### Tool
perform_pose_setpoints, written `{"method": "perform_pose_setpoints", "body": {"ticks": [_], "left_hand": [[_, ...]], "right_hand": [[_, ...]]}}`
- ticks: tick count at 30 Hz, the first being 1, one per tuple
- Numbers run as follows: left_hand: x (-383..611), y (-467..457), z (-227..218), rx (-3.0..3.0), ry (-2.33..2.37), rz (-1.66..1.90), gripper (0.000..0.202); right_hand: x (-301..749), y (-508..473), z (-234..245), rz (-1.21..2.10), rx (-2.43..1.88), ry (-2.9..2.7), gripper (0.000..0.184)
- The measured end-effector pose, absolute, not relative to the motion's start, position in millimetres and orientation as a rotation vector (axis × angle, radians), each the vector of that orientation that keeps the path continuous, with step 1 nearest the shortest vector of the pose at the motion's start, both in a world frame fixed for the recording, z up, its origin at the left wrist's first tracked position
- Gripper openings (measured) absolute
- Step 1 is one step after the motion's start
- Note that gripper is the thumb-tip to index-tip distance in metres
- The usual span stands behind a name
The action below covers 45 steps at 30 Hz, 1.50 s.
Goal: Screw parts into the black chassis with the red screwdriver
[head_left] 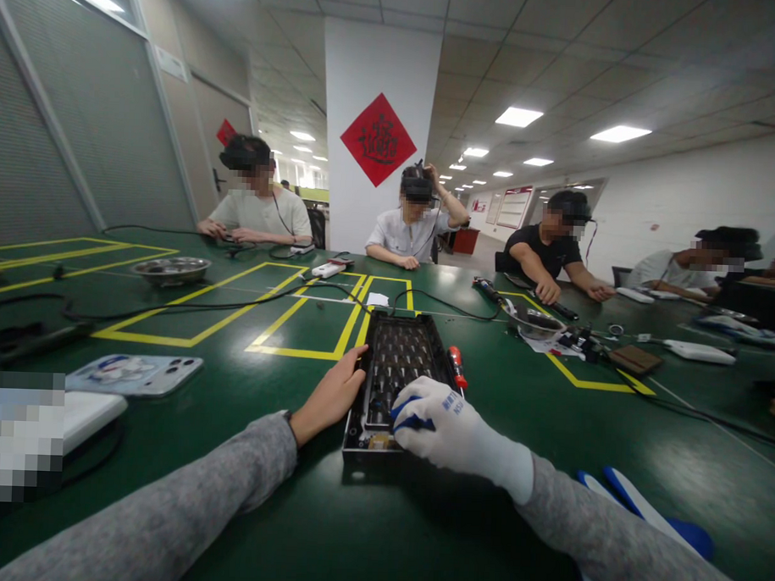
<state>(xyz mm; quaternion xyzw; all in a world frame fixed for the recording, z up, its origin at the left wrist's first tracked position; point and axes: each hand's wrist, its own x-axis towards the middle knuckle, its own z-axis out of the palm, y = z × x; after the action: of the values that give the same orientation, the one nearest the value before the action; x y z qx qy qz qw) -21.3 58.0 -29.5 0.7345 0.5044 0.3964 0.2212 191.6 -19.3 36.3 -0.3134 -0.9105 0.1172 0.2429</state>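
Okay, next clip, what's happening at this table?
A person in grey sleeves works at a black screwdriver bit case on the green table. The bare left hand rests against its left edge; the white-gloved right hand reaches among the bits. A red-handled screwdriver lies at the case's right edge. Other people sit opposite.

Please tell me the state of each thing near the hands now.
Bit case: open, flat on the table, bits inside.
Left hand: bare, open, against the case's left edge.
Right hand: gloved, fingers curled over the bits; grip unclear.
Screwdriver: lying at the case's right edge.
Phone: lying face down.
Metal bowl: upright, contents unclear.
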Motion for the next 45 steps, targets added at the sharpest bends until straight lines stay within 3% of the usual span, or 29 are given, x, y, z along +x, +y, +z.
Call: {"method": "perform_pose_setpoints", "body": {"ticks": [45], "left_hand": [[-19.7, 55.4, -27.3, 2.027, 1.386, 1.105, 0.052]], "right_hand": [[191.5, -18.7, 34.5, 0.278, -0.841, -2.485, 0.011]]}}
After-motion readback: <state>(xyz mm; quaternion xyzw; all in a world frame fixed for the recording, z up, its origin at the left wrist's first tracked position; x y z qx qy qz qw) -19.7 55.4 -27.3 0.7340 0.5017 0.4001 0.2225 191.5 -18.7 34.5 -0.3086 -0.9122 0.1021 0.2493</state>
